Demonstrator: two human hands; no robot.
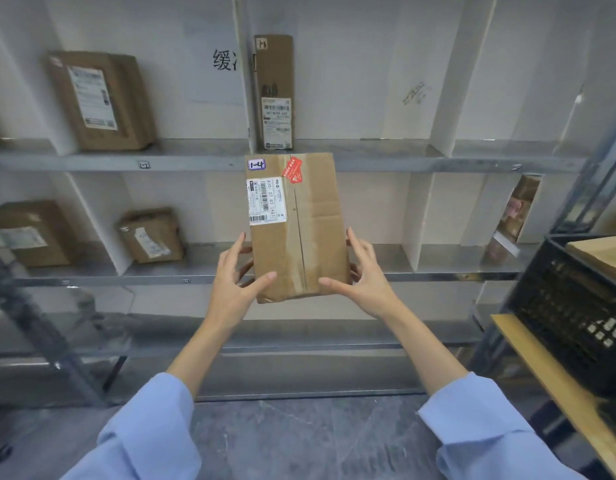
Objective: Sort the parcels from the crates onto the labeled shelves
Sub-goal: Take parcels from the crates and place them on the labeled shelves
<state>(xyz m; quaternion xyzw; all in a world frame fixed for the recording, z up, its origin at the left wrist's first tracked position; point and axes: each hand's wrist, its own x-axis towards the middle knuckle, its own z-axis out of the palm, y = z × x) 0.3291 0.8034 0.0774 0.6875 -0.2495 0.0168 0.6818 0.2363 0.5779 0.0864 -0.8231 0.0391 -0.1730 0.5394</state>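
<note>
I hold a brown cardboard parcel point(296, 226) upright in front of the metal shelving point(403, 163). It carries a white barcode label, a red sticker and a small tag reading "1-4". My left hand point(235, 282) grips its lower left edge, thumb on the front. On the lower right edge sits my right hand point(360, 277), gripping the same way. The parcel's top reaches the upper shelf's front rail. A black plastic crate point(573, 306) stands at the right on a wooden surface.
Several parcels stand in the shelf bays: a large box point(98, 98) upper left, a tall narrow box point(275, 91) upper centre, two boxes point(150, 235) lower left, one point(517, 209) lower right. White dividers separate the bays. A brown item lies in the crate.
</note>
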